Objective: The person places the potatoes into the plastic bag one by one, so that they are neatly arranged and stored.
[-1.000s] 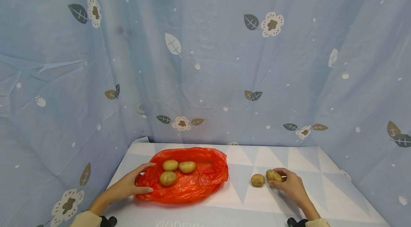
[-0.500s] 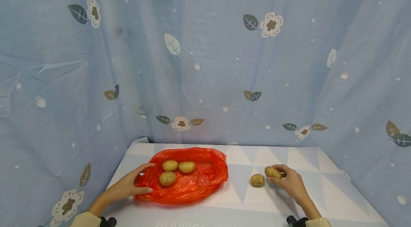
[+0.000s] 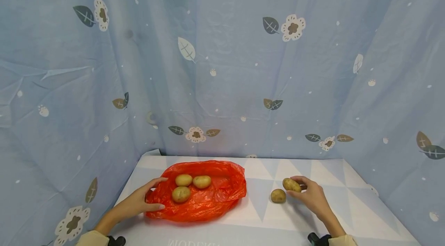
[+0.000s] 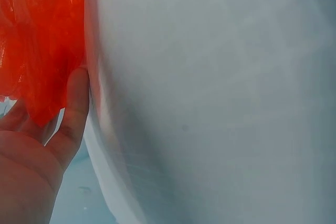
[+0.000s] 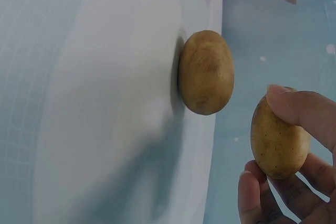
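A red plastic bag [image 3: 222, 194] lies spread on the table at the left in the head view, with three yellow-brown potatoes [image 3: 181, 194] in it. My left hand [image 3: 137, 199] rests against the bag's left end, thumb and fingers spread wide along its edge. In the left wrist view the straight thumb [image 4: 75, 108] touches the red plastic. My right hand [image 3: 313, 195] pinches a potato [image 5: 278, 137] between thumb and fingertips, raised off the table. Just below and left of it in the head view, another potato [image 3: 278, 195] lies on the table.
The table [image 3: 257, 223] has a pale cloth with blue-grey triangles. Blue curtains [image 3: 226, 83] printed with leaves and flowers hang behind and at both sides. Bare cloth separates the bag from the loose potato.
My right hand has lifted its potato from the table and carried it slightly left and up in the view. The left hand and the bag stay where they were.
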### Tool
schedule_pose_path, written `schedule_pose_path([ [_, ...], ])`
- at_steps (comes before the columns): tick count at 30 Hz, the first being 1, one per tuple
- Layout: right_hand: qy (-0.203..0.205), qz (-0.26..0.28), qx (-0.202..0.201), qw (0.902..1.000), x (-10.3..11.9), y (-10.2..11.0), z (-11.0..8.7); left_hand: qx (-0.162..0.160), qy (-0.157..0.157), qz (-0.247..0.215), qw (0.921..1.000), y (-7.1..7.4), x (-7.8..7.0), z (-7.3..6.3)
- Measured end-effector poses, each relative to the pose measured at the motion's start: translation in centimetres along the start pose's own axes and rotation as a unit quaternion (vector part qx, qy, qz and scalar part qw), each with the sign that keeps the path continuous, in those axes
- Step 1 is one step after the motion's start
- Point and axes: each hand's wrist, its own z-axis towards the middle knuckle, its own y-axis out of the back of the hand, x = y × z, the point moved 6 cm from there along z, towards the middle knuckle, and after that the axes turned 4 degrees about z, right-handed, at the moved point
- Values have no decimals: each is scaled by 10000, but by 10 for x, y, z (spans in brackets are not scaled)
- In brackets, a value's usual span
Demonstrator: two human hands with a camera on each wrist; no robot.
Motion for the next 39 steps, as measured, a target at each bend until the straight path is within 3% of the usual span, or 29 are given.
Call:
schedule_pose_path([
  [39,399,347,355,9980,40,-40,6,36,-52,-94,9999,-1,-5,-3],
])
